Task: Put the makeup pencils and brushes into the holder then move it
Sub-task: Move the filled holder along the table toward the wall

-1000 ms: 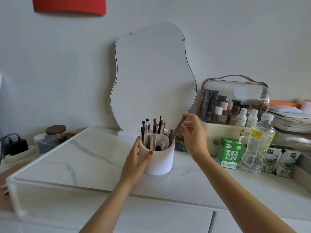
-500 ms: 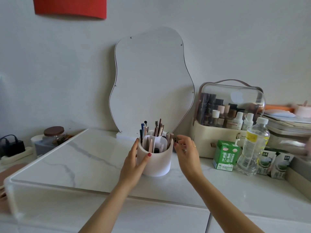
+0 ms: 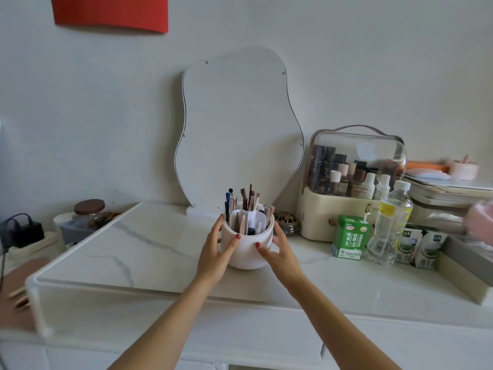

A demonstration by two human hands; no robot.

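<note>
A round white holder (image 3: 248,252) stands on the marble counter (image 3: 149,252) in front of the wavy mirror. Several makeup pencils and brushes (image 3: 246,201) stick up out of its divided compartments. My left hand (image 3: 217,249) clasps the holder's left side, thumb across the front. On the other side, my right hand (image 3: 278,252) wraps the holder's right wall, thumb on the front too. The holder's base rests on the counter.
A wavy mirror (image 3: 237,129) leans on the wall right behind the holder. To the right stand a small brown ornament (image 3: 286,222), a clear-lidded cosmetics case (image 3: 352,182), a green carton (image 3: 350,236) and a water bottle (image 3: 389,222). A jar (image 3: 89,213) and charger (image 3: 22,231) sit left.
My right hand dropped the brush into the holder, then came down and closed on the holder's right side. The left hand stayed on the left side.
</note>
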